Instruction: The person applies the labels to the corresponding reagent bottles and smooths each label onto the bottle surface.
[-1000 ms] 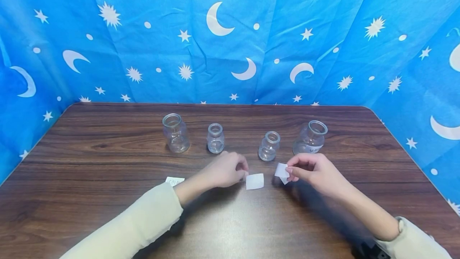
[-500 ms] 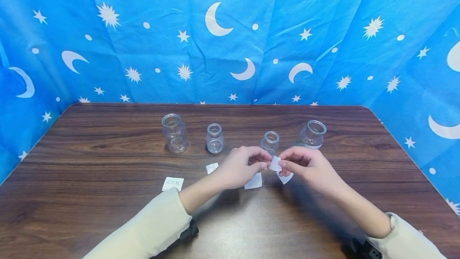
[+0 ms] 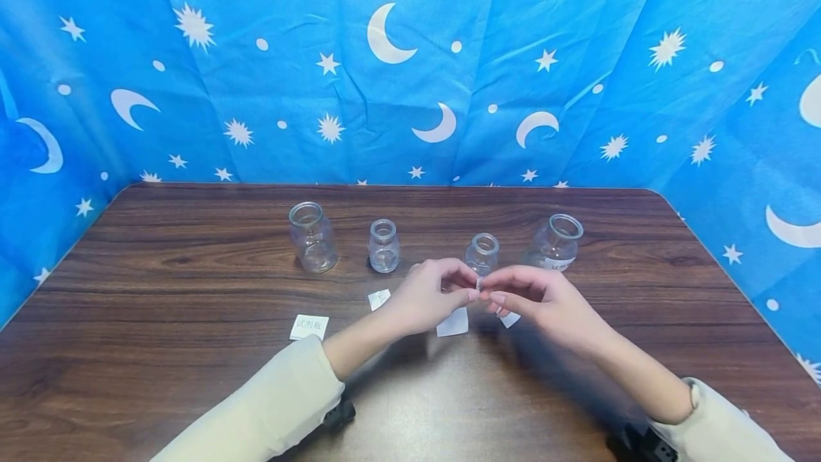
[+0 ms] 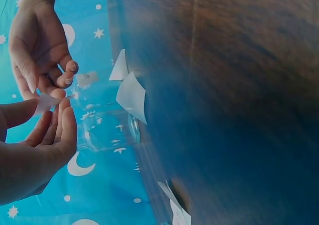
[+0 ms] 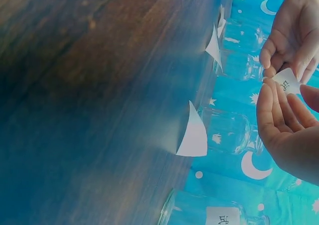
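Note:
My left hand [image 3: 426, 298] pinches a small white sticker label [image 5: 286, 80] between thumb and fingers, in front of the right-hand small glass jar [image 3: 482, 254]. Handwriting shows on the label in the right wrist view; in the head view only its thin edge is visible. My right hand [image 3: 554, 301] comes to it from the right, fingers extended and index fingertip at the label's edge, its thumb a little apart. Beneath the hands lie a blank white paper piece [image 3: 453, 322] and another [image 3: 509, 319], partly hidden by the right hand.
At the far right stands a large glass jar [image 3: 556, 241] with a written label on its side. Further left are a second small jar [image 3: 384, 248] and another large jar [image 3: 313, 239]. Two written labels [image 3: 309, 327], [image 3: 379, 299] lie near my left forearm.
My left hand has moved right from the table and met the right hand at the label. The label is now turned edge-on, and the right thumb and index have spread apart.

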A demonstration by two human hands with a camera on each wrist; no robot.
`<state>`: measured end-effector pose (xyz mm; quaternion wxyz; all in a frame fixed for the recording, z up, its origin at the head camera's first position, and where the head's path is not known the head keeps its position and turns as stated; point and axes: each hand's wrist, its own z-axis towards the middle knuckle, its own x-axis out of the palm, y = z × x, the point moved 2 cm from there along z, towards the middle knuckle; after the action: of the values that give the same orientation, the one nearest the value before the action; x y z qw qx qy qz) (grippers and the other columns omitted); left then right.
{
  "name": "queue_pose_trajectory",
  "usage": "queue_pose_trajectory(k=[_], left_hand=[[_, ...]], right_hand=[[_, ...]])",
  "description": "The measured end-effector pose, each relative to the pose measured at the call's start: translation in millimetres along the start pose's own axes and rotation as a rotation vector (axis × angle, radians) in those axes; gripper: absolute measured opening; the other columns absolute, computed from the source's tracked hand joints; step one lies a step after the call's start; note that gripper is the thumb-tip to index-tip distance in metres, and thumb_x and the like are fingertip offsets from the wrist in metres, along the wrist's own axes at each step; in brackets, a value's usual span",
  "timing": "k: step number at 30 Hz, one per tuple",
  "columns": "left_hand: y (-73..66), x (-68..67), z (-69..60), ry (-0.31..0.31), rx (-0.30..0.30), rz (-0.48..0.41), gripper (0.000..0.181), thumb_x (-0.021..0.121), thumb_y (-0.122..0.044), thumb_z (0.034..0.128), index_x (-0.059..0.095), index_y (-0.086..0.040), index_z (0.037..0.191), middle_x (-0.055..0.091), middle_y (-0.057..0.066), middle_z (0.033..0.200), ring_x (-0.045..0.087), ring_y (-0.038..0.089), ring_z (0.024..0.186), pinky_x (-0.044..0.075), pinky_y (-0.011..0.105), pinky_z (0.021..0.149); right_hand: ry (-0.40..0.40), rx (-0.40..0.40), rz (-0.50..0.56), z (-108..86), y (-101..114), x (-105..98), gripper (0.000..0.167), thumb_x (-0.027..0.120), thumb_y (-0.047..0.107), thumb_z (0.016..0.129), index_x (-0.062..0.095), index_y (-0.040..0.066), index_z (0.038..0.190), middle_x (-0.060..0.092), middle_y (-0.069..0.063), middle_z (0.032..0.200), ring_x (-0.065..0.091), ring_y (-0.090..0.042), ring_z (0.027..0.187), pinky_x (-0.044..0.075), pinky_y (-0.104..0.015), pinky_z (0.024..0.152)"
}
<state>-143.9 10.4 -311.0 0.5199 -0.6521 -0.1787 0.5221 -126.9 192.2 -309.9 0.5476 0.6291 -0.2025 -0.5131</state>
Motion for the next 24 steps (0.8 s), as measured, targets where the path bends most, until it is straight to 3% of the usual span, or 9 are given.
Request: queue_pose_trajectory(k=[5,11,17,24], left_hand=[[2.8,0.6,3.1,-0.003,0.013,0.035,0.012,0.06,-0.009,0.0856,0.064,-0.006,0.097,0.066,0.0,0.086,0.061,0.01,0.082,0.045,0.022,0.071],[6.4,-2.6,5.2,0.012,0.034,0.028,0.018,0.056,-0.003,0.0848,0.063,-0.002,0.101,0.066,0.005,0.09,0.06,0.012,0.082,0.044,0.022,0.071],[8.2,-3.4,6.4,0.034,0.025,-0.01,0.018,0.056,-0.002,0.0844,0.064,-0.003,0.1,0.065,0.004,0.089,0.058,0.009,0.079,0.044,0.022,0.071],[11.8,-0.7,12.8,-0.009,-0.008,0.088,0.017,0.058,-0.004,0.0836,0.066,-0.008,0.098,0.064,-0.001,0.085,0.055,0.009,0.076,0.042,0.024,0.069]], right_hand=[[-0.032,0.007,-0.017,1.0,-3,0,0.017,0.06,0.008,0.087,0.062,0.001,0.103,0.065,-0.018,0.089,0.063,-0.028,0.078,0.051,-0.034,0.065],[-0.122,0.043,-0.121,2.9,-7,-3,0.012,0.066,0.005,0.082,0.058,0.001,0.09,0.061,-0.008,0.078,0.059,-0.021,0.069,0.049,-0.03,0.058],[-0.099,0.039,-0.112,3.9,-11,-4,0.007,0.063,0.008,0.085,0.061,0.002,0.09,0.061,-0.009,0.077,0.057,-0.024,0.068,0.048,-0.031,0.059],[-0.115,0.051,-0.142,7.0,-14,-3,0.003,0.062,0.005,0.086,0.062,0.002,0.086,0.059,-0.014,0.074,0.054,-0.026,0.064,0.046,-0.03,0.055]])
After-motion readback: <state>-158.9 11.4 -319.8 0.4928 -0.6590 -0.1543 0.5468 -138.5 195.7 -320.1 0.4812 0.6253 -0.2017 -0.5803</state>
